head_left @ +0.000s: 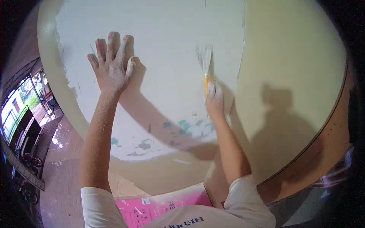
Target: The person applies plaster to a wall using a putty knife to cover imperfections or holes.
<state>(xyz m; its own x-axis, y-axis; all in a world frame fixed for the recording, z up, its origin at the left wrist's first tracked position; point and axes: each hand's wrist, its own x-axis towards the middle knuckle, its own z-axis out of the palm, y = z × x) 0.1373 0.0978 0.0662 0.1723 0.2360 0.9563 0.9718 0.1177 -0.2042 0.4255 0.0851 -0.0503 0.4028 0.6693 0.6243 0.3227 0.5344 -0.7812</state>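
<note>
In front of me stands a wall coated with white filler [163, 72], with ragged edges and several teal and grey patches low down. My left hand [111, 74], dusted with white powder, is spread against the upper left of this coat. Nothing is in its fingers. To the right, my right hand [215, 99] is wrapped round the yellow handle of a putty knife [207, 62]. Its blade points up at the white coat and is blurred by motion; whether the edge touches the wall I cannot tell. White dust covers the right hand's fingers too.
A pale yellow wall [300, 64] adjoins at right, with my shadow on it and a brown lower band [292, 174]. A pink printed sheet or box [163, 207] lies low before me. Left are a tiled floor [62, 171], a bright doorway [32, 95] and dark wheeled things.
</note>
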